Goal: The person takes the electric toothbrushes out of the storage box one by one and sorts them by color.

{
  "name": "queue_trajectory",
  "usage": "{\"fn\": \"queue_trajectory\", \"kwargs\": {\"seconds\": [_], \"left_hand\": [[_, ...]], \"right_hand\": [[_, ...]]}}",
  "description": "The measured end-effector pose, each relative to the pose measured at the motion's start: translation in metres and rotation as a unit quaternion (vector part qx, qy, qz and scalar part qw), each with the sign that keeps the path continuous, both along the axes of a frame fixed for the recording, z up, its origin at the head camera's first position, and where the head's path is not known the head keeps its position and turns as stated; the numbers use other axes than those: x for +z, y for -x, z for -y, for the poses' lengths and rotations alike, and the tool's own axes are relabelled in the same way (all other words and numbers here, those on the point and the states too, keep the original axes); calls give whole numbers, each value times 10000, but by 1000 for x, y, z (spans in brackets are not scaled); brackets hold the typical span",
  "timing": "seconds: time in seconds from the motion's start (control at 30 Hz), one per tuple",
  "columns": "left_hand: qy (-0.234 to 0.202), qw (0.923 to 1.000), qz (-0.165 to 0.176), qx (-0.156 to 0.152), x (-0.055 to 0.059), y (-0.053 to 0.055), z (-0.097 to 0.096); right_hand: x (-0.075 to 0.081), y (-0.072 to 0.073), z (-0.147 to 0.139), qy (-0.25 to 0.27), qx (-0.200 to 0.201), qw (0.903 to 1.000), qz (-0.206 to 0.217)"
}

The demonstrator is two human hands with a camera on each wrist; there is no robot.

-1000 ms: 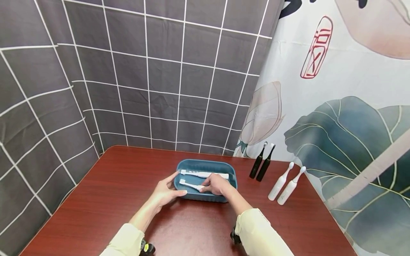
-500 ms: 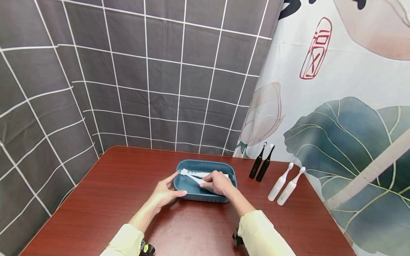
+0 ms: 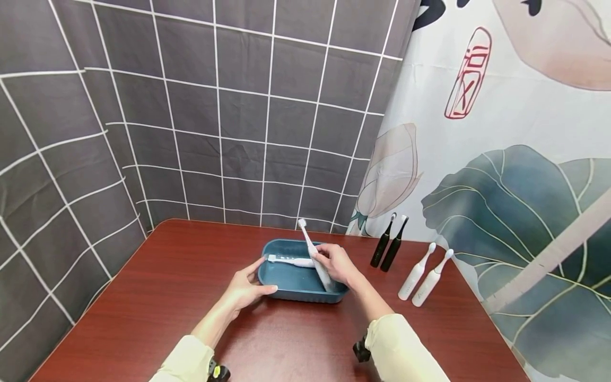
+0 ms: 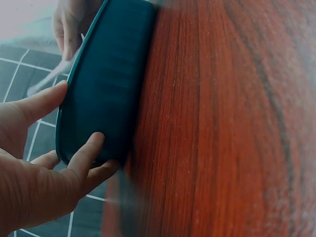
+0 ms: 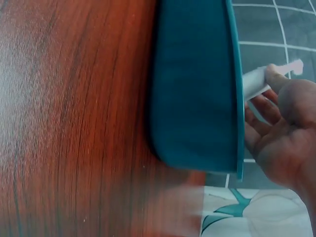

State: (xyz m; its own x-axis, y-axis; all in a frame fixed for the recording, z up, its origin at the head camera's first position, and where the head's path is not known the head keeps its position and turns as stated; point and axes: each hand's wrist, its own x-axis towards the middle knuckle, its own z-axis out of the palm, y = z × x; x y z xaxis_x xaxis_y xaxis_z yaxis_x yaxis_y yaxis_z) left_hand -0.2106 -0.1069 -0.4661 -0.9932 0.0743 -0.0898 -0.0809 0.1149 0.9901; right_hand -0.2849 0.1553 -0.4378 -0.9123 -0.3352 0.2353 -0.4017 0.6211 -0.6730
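Note:
My right hand [image 3: 334,262] grips a white electric toothbrush [image 3: 308,241] by its handle. The brush leans over the tray's right half, head up past the back rim, handle end down inside. My left hand [image 3: 248,286] holds the left end of the blue tray [image 3: 286,281]; in the left wrist view a fingertip lies at the rim and other fingers [image 4: 89,150] sit against the outer wall. Another white electric toothbrush [image 3: 288,260] lies along the tray's back side, head to the left. In the right wrist view the gripped toothbrush [image 5: 254,81] shows beyond the rim.
Two black electric toothbrushes [image 3: 386,244] lie right of the tray. Further right and nearer are two white electric toothbrushes [image 3: 425,276]. All rest on the reddish wooden table [image 3: 200,249]. A grey gridded cloth [image 3: 238,132] hangs behind.
My right hand has lifted the nearer toothbrush from lying in the tray and swung its head up and back, exposing more of the other brush. My left hand stays at the tray's end.

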Motion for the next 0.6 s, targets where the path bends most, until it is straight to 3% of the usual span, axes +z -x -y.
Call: {"fn": "queue_trajectory", "kwargs": {"seconds": [0.17, 0.33, 0.6], "left_hand": [[-111, 9999, 8, -28, -1, 0, -1], [-99, 9999, 2, -59, -2, 1, -2], [-31, 9999, 96, 66, -1, 1, -1]], "right_hand": [[5, -1, -11, 853, -211, 9961, 31], [16, -8, -21, 1790, -447, 9828, 86], [59, -45, -43, 1897, -569, 9795, -380]]}}
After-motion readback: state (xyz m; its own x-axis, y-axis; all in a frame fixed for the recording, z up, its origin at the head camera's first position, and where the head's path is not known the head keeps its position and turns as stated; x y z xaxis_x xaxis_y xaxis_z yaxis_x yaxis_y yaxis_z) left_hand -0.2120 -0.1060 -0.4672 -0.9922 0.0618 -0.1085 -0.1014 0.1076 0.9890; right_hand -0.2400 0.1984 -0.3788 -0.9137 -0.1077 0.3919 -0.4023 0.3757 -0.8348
